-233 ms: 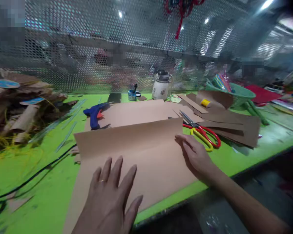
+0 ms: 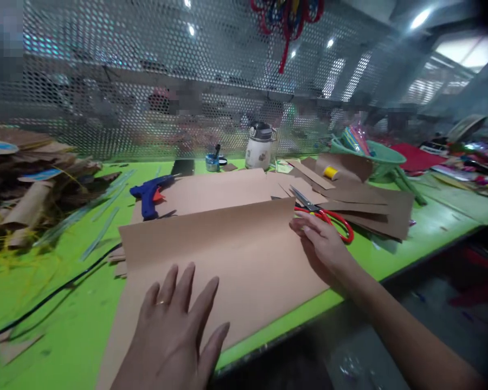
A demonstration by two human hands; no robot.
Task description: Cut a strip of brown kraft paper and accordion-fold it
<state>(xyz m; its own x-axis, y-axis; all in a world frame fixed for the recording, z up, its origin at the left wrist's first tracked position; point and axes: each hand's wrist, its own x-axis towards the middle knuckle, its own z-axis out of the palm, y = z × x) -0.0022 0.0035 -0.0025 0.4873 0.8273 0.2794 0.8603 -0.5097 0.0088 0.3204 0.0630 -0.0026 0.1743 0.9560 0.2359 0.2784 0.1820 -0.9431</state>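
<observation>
Left hand (image 2: 171, 330) spreads wide over the brown sheet (image 2: 244, 287) on the green table (image 2: 77, 336), seemingly steadying it, while the right hand (image 2: 325, 244) curls narrow at its right edge; whether it pinches, I can't tell. Past the raised far flap (image 2: 207, 233), the glue gun (image 2: 148, 197) and scissors (image 2: 303, 198) crowd the space.

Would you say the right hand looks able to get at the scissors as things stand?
Probably yes: the scissors lie just beyond the right hand, with nothing visible lying on top of them.
</observation>
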